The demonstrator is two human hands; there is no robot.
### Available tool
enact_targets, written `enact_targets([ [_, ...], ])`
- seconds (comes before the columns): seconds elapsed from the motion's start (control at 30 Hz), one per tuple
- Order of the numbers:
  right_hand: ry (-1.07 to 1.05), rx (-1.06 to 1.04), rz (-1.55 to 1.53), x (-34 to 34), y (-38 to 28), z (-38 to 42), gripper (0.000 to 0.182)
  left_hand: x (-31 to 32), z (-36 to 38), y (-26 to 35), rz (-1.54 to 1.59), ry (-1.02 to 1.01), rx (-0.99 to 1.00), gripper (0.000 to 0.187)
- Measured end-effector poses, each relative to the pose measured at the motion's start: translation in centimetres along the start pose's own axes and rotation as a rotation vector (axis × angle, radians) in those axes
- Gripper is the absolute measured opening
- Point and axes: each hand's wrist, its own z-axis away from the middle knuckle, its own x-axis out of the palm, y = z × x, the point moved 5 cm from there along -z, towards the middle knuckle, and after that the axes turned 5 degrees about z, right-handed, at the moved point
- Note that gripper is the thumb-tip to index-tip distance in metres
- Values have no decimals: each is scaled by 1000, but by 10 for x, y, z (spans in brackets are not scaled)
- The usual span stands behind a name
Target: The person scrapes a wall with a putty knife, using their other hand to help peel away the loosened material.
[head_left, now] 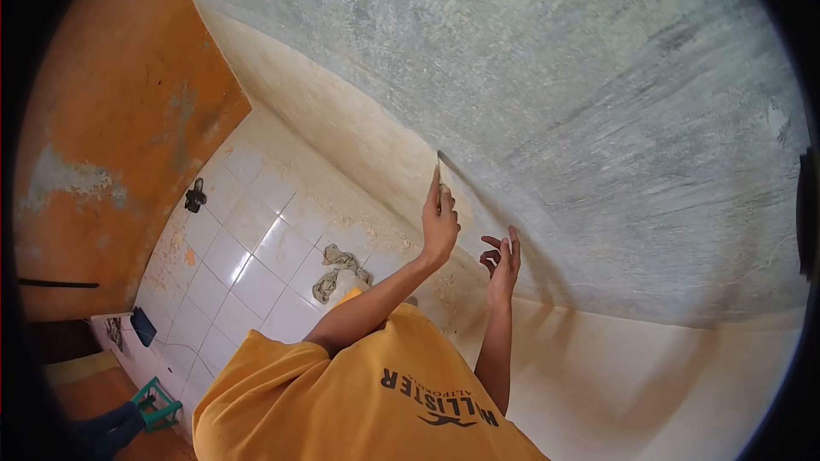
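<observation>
My left hand (441,226) is closed around a slim scraper (440,159), with the index finger stretched along it. The scraper's tip meets the wall where bare cream surface (359,111) borders the grey-green coating (512,60). Most of the tool is hidden by my fingers. To the right, my right hand (502,263) is held near the wall, fingers apart and nothing in them. A dark shadow line runs along the wall from the scraper toward that hand.
Flakes lie along the wall's foot and on the white tiled floor (256,286). Crumpled cloths (340,271) lie near my body. A small dark object (196,196) is by the orange wall (128,102). A green stool (160,405) and a person's blue-clad leg (115,431) show lower left.
</observation>
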Motion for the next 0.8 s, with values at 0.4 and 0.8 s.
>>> enact_targets([
  [0.4, -97, 2, 25, -35, 11, -27, 47, -15, -40, 17, 18, 164, 98, 51],
  [0.8, -44, -6, -106, 5, 29, -31, 43, 9, -3, 1, 2, 80, -44, 54],
])
